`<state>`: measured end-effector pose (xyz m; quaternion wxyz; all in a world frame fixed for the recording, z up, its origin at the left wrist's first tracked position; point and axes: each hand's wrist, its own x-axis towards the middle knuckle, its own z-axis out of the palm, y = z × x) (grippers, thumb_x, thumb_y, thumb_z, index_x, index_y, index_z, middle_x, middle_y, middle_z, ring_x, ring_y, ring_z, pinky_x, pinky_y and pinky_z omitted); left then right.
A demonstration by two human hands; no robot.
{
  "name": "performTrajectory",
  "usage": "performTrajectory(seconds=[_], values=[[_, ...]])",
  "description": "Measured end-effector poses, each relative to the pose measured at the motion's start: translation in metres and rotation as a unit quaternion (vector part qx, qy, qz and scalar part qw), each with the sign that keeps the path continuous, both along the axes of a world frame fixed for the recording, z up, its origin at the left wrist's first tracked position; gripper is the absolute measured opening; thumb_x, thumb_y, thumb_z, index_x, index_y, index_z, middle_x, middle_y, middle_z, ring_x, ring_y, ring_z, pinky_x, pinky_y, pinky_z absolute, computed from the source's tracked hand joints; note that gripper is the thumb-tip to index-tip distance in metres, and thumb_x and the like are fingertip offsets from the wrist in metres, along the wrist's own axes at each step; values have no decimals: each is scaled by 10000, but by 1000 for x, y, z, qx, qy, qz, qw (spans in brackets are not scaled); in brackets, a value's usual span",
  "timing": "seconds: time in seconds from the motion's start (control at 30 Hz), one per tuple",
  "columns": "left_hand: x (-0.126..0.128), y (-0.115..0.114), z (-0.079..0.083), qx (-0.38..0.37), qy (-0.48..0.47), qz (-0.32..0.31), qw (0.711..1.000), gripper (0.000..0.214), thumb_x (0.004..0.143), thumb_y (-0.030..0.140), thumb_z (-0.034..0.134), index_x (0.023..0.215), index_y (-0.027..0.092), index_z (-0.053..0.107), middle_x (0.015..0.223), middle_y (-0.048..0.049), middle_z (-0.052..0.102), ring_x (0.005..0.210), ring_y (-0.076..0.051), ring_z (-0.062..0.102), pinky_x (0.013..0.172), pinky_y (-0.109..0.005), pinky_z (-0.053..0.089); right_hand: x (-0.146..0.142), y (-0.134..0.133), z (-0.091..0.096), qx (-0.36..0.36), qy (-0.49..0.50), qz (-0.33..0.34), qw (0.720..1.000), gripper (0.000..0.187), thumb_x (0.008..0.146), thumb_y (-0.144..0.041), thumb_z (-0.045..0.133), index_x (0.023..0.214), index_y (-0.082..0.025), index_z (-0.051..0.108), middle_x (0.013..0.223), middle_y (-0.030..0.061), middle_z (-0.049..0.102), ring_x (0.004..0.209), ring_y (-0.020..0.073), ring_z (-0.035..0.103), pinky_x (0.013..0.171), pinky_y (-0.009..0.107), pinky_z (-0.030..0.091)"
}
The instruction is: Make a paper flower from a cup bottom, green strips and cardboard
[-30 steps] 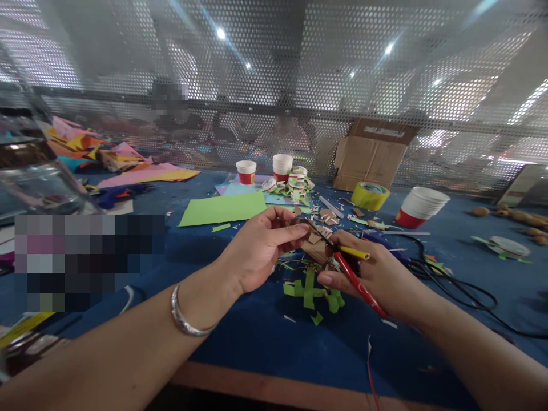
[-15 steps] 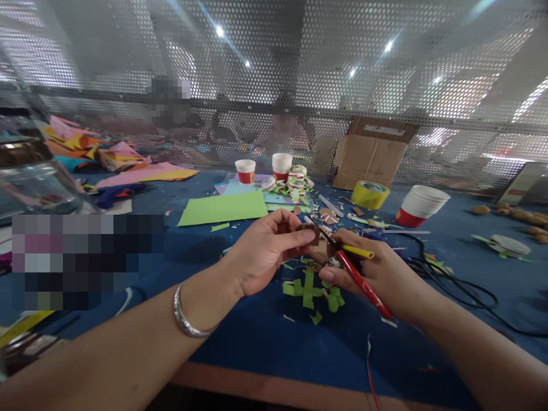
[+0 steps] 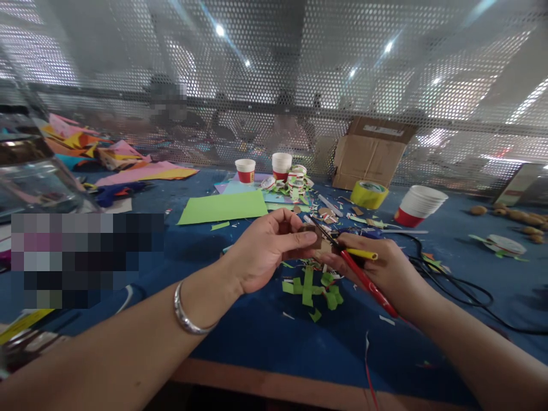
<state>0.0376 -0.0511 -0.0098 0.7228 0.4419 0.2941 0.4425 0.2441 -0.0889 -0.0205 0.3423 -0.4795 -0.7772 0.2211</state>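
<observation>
Carefully now: the left hand (image 3: 268, 250) pinches the cardboard (image 3: 317, 240) left of the scissors (image 3: 347, 258) (fingertips (image 3: 307, 237) best clear of the blades (image 3: 327, 234)); the right hand (image 3: 381, 264) grasps the handles (image 3: 373, 287).

Between your left hand (image 3: 265, 251) and right hand (image 3: 379, 265), the brown piece (image 3: 313, 237) and red-handled tool (image 3: 370, 283) block your way straight through. Nearer you, the surface (image 3: 257, 339) offers room to pass, though green scraps (image 3: 307, 290) crowd its far side and a thin red strand (image 3: 370, 374) lies toward the right. To your right, a looped black cable (image 3: 461, 304) obstructs you. Ahead, a narrow gap separates the yellow tape roll (image 3: 367, 197) from the cup stack (image 3: 422, 202); behind the roll, a cardboard box (image 3: 372, 157) stands in your way. You can pass over the low green sheet (image 3: 222, 207).
</observation>
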Motion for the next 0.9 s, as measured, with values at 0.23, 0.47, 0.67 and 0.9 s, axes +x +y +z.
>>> performTrajectory(seconds=[0.23, 0.47, 0.67, 0.9], values=[[0, 1, 1, -15, 13, 5, 1000, 194, 767, 65, 771, 901, 114, 640, 885, -26, 691, 808, -130, 686, 861, -322, 557, 6, 10, -7, 46, -22, -23, 998, 322, 894, -359, 706, 716, -221, 476, 666, -47, 500, 622, 116, 451, 553, 230, 379], [-1, 5, -2, 27, 42, 43, 998, 201, 789, 166, 784, 872, 152, 601, 892, -8, 674, 838, -108, 641, 753, -234, 471, 1, 5, -1, -8, -43, -2, 999, 278, 904, -452, 681, 814, -223, 553, 741, -22, 603, 652, 135, 548, 616, 250, 450], [-3, 1, -1, 117, 93, 64, 987, 420, 752, 147, 804, 1061, 210, 526, 872, 13, 633, 816, -132, 621, 770, -286, 490, 1, 3, 3, -48, 10, -17, 999, 266, 891, -453, 705, 923, -227, 568, 754, -35, 642, 649, 125, 569, 601, 234, 463], [-2, -4, 1, 211, 172, 5, 962, 508, 788, 202, 783, 1206, 212, 494, 877, -14, 669, 818, -161, 646, 742, -298, 489, -1, 2, 5, -54, 139, -17, 989, 253, 841, -419, 770, 921, -208, 656, 785, -9, 668, 647, 123, 599, 571, 220, 503]])
